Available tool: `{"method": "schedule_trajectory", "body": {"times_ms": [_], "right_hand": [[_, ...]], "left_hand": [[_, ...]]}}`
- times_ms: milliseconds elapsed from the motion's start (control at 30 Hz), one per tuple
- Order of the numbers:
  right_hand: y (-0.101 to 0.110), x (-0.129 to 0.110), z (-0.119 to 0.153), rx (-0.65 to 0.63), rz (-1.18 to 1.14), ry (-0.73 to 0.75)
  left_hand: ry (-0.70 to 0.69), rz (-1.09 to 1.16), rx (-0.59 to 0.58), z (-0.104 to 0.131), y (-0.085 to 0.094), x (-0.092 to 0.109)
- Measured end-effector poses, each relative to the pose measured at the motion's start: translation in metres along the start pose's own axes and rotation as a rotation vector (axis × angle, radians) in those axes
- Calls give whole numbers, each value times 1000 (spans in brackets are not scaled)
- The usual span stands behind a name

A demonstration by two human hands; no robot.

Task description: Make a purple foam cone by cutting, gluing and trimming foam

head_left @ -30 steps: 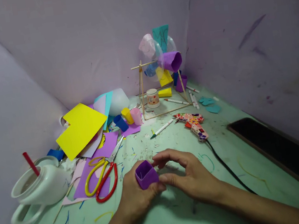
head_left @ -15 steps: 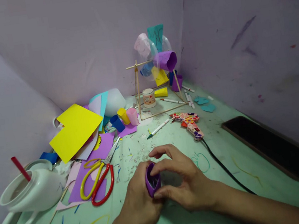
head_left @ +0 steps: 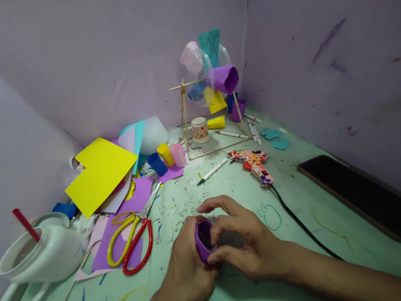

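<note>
Cup (head_left: 201,245), purple and thin-walled, is clasped in the left hand (head_left: 187,260), whose fingers curl around its outer side. Its angular mouth faces up and toward the right hand (head_left: 247,246). That hand's thumb touches the near rim, and its bent index finger meets the opening; whether the two pinch the wall between them, I cannot tell. The knuckles are arched, the wrists close together, and both bare forearms slant in from the bottom edge, over a smooth, pale green tabletop (head_left: 177,194) marked with scribbles. To the left lie metal scissors (head_left: 142,218) with yellow and red handles; beyond the right hand, a flower-patterned glue gun (head_left: 256,159) with a black cord.
</note>
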State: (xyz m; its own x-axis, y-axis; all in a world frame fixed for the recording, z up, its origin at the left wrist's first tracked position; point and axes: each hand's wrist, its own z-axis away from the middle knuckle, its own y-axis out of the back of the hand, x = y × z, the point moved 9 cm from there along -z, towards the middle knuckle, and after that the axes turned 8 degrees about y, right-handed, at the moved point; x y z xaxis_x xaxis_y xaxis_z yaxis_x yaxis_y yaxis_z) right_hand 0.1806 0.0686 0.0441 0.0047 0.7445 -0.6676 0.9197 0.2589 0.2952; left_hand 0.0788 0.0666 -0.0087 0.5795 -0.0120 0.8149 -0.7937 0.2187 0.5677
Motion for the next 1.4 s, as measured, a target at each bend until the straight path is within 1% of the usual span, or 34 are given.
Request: {"method": "schedule_trajectory", "body": {"times_ms": [67,133,267,333,433,467,500,567,600,633,667,733,767,800,867,900,933,967,1033,1100,1167,1233,1333,1400], "right_hand": [[0,2,0,16,-25,-26],[-1,2,-1,13,-48,-16],[-2,3,-1,-5,-98,-14],[-1,10,0,5,-126,-81],[-2,26,3,23,-148,-268],[-3,29,4,17,-141,-303],[-4,30,3,8,-133,-308],[-5,26,0,6,-123,-264],[-4,25,-2,20,-133,-255],[-2,27,-2,42,-155,-277],[-1,32,0,67,-190,-334],[0,48,8,149,-341,-523],[0,56,14,210,-460,-628],[-1,63,19,276,-590,-717],[-7,73,26,381,-830,-839],[-9,75,28,406,-910,-879],[-13,77,29,405,-961,-915],[-17,78,31,383,-997,-952],[-29,78,35,309,-1072,-1041],[-42,75,41,204,-1133,-1128],[-53,71,46,126,-1172,-1180],[-58,69,49,101,-1185,-1192],[-60,69,48,105,-1184,-1200],[-59,70,48,106,-1168,-1219]], "left_hand": [[14,7,21,0,1,0],[24,21,32,0,2,1],[76,54,4,0,3,2],[84,67,-6,0,4,2],[57,76,2,0,5,1],[41,80,6,-1,4,2],[36,82,10,-1,4,2],[48,93,20,-1,4,2],[58,107,14,-1,4,2],[68,123,-4,-1,3,2],[72,137,-28,-1,2,2],[38,157,-46,1,6,3],[16,173,-13,2,12,2],[2,205,60,3,21,0],[-8,332,256,6,43,-9],[-9,415,337,9,51,-13],[-10,488,395,11,56,-17],[-16,537,428,12,58,-18],[-50,552,421,13,56,-14],[-94,483,372,12,51,-4],[-137,378,312,12,48,5],[-163,260,247,12,46,12],[-186,45,161,12,41,22],[-172,-87,123,10,36,25]]}}
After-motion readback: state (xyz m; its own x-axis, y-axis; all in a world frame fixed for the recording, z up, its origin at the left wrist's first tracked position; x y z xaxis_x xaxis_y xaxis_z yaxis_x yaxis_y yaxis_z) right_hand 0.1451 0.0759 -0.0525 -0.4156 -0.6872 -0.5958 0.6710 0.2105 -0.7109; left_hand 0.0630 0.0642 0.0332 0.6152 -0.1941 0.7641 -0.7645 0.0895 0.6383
